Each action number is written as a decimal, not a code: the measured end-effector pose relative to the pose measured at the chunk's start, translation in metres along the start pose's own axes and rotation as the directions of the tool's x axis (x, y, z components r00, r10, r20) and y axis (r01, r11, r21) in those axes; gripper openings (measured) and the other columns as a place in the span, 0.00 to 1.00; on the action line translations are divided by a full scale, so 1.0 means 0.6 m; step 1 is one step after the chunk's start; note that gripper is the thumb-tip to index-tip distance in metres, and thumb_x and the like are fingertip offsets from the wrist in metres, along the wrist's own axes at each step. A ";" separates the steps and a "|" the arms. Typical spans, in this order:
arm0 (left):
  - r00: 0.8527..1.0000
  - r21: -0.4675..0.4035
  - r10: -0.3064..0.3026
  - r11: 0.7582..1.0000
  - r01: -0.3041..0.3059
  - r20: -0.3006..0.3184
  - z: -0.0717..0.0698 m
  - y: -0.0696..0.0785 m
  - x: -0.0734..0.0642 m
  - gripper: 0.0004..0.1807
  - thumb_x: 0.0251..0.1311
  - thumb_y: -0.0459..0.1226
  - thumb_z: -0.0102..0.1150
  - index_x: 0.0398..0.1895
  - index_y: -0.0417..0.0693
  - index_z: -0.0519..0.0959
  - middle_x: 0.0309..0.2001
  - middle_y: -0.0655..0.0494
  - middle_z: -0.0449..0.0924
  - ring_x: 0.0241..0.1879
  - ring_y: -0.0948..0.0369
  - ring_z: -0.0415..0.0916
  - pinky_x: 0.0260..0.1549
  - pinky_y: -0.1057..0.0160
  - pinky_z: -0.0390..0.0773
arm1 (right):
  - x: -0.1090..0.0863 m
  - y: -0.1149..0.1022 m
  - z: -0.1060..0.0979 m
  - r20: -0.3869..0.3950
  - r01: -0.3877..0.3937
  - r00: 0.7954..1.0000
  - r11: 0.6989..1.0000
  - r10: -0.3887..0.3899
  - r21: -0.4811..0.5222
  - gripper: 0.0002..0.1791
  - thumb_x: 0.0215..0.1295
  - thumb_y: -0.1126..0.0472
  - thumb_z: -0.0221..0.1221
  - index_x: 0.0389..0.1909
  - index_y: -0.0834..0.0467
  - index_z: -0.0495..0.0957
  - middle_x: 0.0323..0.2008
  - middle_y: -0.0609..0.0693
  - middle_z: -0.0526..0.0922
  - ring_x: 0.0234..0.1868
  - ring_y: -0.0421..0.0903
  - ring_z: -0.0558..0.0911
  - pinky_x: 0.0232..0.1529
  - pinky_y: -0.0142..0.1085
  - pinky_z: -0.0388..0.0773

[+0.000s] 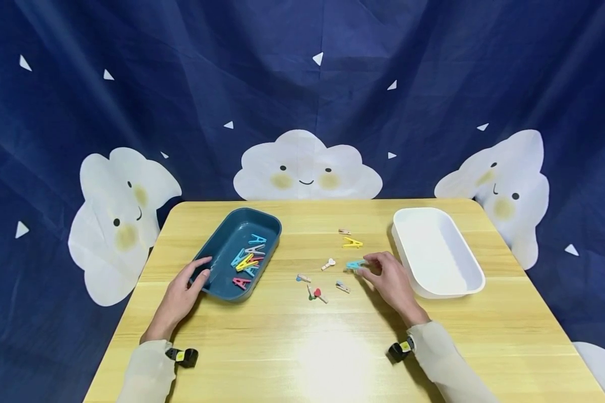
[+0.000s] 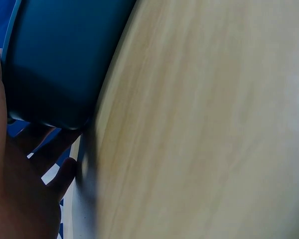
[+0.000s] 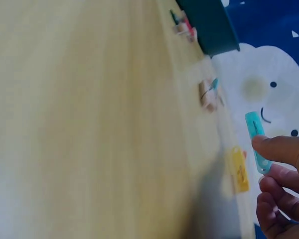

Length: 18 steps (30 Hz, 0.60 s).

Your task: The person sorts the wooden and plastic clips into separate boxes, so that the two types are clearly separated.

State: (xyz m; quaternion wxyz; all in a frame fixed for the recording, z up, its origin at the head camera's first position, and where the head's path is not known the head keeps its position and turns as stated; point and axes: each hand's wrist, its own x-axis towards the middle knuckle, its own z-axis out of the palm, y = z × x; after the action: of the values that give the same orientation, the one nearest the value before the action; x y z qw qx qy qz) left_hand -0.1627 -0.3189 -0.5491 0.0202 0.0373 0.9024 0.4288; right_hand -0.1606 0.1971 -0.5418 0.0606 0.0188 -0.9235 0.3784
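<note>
My left hand [image 1: 180, 296] rests at the near left corner of a dark teal bin [image 1: 217, 295], fingers over its rim and thumb lower at the corner. In the left wrist view its loosely spread fingers [image 2: 64, 177] reach behind the bin's end. Inside the bin lie several plastic clothespins, among them a pink one [image 1: 241, 283] and a light blue one [image 1: 257, 239]. My right hand [image 1: 393, 281] pinches a light blue clothespin [image 3: 253, 123] between thumb and fingers. Close beyond it on the table lies a yellow clothespin [image 1: 353, 242].
Several small wooden clips are scattered mid-table, including one with a red heart [image 1: 317, 292] and one with a white heart [image 1: 331, 261]. A white bin [image 1: 476, 280] stands right of my right hand. A blue cloud-patterned curtain [image 1: 302, 95] hangs behind the wooden table [image 1: 262, 347].
</note>
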 end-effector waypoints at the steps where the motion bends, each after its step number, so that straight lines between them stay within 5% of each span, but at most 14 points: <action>1: 1.000 0.000 -0.001 1.000 0.001 0.000 0.000 0.000 0.000 0.30 0.86 0.56 0.47 0.82 0.53 0.70 0.83 0.38 0.64 0.83 0.34 0.56 0.78 0.26 0.59 | 0.004 -0.005 0.000 0.004 0.002 1.000 1.000 -0.002 0.008 0.23 0.70 0.55 0.75 0.60 0.62 0.85 0.50 0.58 0.85 0.49 0.54 0.84 0.54 0.48 0.81; 18: 1.000 0.002 -0.009 1.000 0.009 0.001 -0.001 -0.001 -0.002 0.31 0.86 0.56 0.47 0.82 0.53 0.69 0.83 0.37 0.63 0.83 0.34 0.56 0.78 0.26 0.58 | 0.075 -0.121 0.071 0.031 0.100 0.994 0.984 -0.106 0.147 0.21 0.68 0.58 0.76 0.57 0.62 0.87 0.51 0.58 0.85 0.53 0.57 0.84 0.59 0.52 0.85</action>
State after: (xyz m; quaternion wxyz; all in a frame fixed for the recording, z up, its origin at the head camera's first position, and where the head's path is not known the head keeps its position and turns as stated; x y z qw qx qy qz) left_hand -0.1618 -0.3196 -0.5490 0.0224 0.0333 0.9030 0.4278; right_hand -0.2037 0.1158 -0.5155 0.0607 0.0782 -0.8923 0.4405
